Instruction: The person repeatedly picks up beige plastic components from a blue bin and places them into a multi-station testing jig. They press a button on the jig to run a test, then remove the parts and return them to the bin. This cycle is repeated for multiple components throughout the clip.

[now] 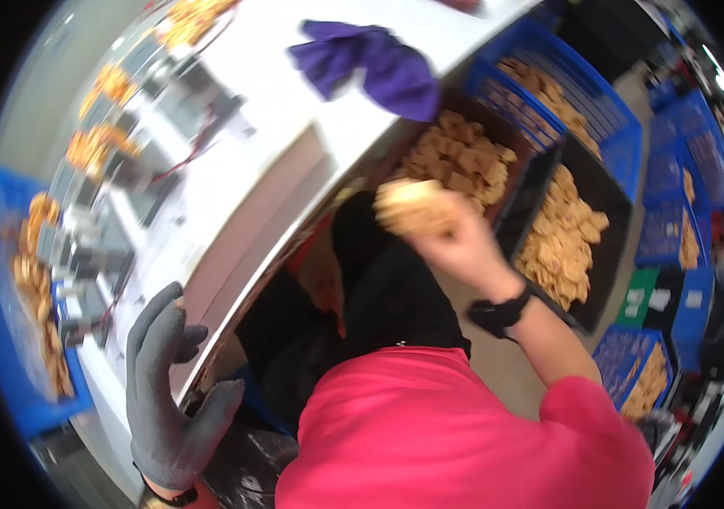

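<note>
My right hand (pixel 455 242), bare with a dark band at the wrist, is closed round a blurred clump of tan-yellow pieces (pixel 413 207). It is over the near edge of a dark brown bin (pixel 510 161) that holds similar tan pieces (pixel 464 157). My left hand (pixel 171 386) wears a grey glove with a bare fingertip showing. Its fingers are stretched out and the thumb stands apart, with nothing in the palm. It is above the near edge of the white table (pixel 260 51), beside a long pinkish board (pixel 252 212).
Grey metal fixtures (pixel 95 250) with orange-yellow bundles (pixel 95 148) line the table's left side. A purple cloth (pixel 370 68) lies at the far end. A black bin (pixel 608 254) and blue crate (pixel 625 127) of tan pieces stand right; another blue crate (pixel 5 339) is far left.
</note>
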{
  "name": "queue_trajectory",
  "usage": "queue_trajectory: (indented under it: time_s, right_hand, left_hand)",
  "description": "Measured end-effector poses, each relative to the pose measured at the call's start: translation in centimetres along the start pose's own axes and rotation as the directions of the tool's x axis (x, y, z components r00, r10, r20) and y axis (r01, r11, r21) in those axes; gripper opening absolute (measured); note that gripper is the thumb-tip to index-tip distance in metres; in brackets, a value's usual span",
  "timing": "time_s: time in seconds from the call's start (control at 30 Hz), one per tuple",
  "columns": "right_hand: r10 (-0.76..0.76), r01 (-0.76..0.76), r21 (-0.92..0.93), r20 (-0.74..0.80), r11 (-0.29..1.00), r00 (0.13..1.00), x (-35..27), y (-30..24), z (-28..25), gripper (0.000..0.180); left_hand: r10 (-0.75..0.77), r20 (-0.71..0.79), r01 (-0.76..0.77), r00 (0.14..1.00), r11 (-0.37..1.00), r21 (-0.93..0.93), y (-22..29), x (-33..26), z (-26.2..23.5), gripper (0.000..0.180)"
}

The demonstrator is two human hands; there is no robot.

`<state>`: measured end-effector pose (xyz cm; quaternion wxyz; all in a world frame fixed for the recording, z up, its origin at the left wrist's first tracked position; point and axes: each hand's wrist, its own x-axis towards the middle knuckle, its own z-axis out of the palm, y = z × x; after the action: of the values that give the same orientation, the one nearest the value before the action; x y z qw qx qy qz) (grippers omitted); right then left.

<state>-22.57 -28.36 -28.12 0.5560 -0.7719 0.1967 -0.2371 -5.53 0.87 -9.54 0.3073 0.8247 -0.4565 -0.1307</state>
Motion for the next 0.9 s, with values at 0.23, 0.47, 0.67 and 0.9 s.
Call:
queue_trajectory:
  time_s: [0.23, 0.47, 0.67, 0.9]
  right_hand:
    - [0.360, -0.652, -0.249, -0.668, 0.716, 0.651, -17.4, 31.1, -24.3, 0.061]
    - [0.434, -0.575, -0.020, -0.634, 0.818, 0.640, -12.1, 25.4, -26.2, 0.044]
    - [0.021, -0.087, -0.229, -0.277, 0.970, 0.961, 6.3, -1.8, -7.1, 0.021]
    - [-0.520, 0.698, -0.397, 0.473, 0.595, 0.712, 12.7, -15.5, 10.8, 0.028]
  left_hand:
    - [0.001, -0.354, 0.065, 0.935, 0.983, 0.174, -3.3, -4.3, -1.5, 0.061]
    - [-0.149, -0.736, 0.203, 0.660, 0.979, -0.016, -9.0, -10.2, 0.7, 0.047]
    - [-0.379, -0.826, 0.433, 0.418, 0.882, -0.186, -12.9, -10.2, 1.3, 0.033]
    - [-0.515, -0.793, 0.324, 0.326, 0.849, -0.418, -15.3, -9.4, 2.5, 0.043]
